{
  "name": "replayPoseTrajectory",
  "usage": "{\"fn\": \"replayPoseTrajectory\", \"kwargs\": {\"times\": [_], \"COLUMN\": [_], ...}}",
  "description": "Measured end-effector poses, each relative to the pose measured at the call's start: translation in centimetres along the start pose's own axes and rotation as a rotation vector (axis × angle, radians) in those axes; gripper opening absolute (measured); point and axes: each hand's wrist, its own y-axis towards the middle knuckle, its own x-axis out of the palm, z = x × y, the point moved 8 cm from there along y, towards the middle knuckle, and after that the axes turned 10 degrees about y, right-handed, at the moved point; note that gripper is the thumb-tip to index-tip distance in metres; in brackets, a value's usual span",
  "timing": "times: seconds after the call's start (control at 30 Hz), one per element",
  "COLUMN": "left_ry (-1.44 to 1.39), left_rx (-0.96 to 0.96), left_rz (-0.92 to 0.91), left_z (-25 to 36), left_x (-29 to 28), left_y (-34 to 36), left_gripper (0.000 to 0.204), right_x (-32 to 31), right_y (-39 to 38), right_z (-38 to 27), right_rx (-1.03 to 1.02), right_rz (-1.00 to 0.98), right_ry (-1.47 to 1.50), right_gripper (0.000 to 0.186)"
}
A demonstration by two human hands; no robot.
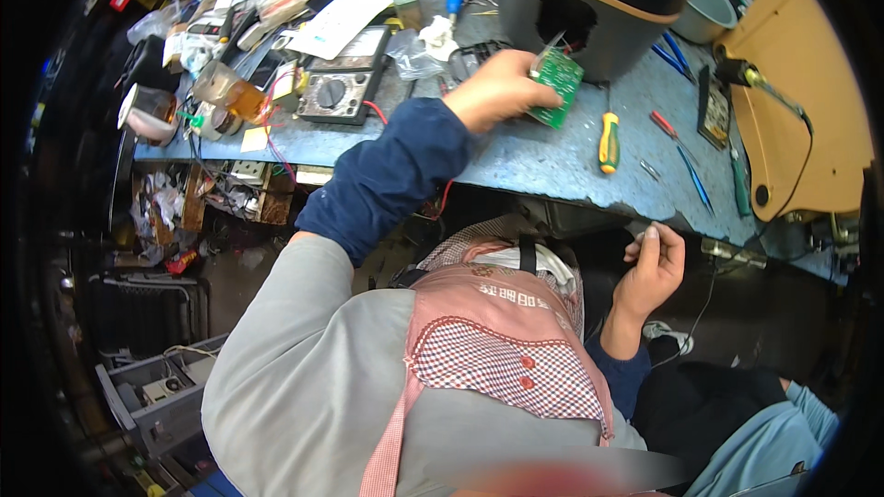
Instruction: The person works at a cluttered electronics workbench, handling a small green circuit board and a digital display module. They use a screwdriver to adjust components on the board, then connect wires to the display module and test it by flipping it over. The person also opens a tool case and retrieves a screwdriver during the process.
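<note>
My left hand [502, 90] pinches a circuit board [562, 85] by the dark appliance [594, 9], ahead-left of my half-curled right hand [652, 265], contents unclear.

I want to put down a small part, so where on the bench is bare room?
Bare blue bench lies left of the screwdriver, below the circuit board in the picture; another patch is between screwdriver and blue pliers. Around the meter, it is crowded.

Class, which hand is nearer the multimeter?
Left. The left hand is right of the multimeter, holding a green circuit board; the right hand is farther right, near the front of the bench.
</note>
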Motion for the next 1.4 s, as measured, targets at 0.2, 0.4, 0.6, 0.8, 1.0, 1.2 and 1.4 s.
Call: {"fn": "replayPoseTrajectory", "kwargs": {"times": [0.2,0.4,0.6,0.8,1.0,1.2,1.4], "left_ry": [0.036,-0.068,0.236,0.616,0.9,0.774,0.812], "left_rx": [0.194,0.152,0.31,0.432,0.562,0.51,0.608], "left_rz": [0.084,0.079,0.278,0.44,0.536,0.494,0.453], "left_z": [-2.2,-1.9,-1.5,1.7,2.7,2.4,3.6], "left_x": [0.2,-0.1,-2.1,-1.7,-0.4,-0.7,-0.2], "left_y": [1.2,0.7,0.6,-1.8,-2.7,-2.5,-3.0], "left_gripper": [0.035,0.035,0.029,0.027,0.024,0.026,0.038], "right_x": [3.2,8.5,13.4,16.1,22.1,22.6,22.2], "right_y": [0.2,1.2,2.9,4.6,5.1,6.6,6.3], "right_z": [-1.2,-2.9,-3.6,-3.2,0.0,2.6,3.2], "right_rx": [-0.13,-0.316,-0.46,-0.329,0.031,0.092,0.153], "right_rz": [-0.159,-0.343,-0.467,-0.33,-0.354,-0.386,-0.377], "right_ry": [-0.199,-0.347,-0.616,-0.284,-0.034,0.103,0.195], "right_gripper": [0.009,0.007,0.014,0.012,0.053,0.043,0.037]}}
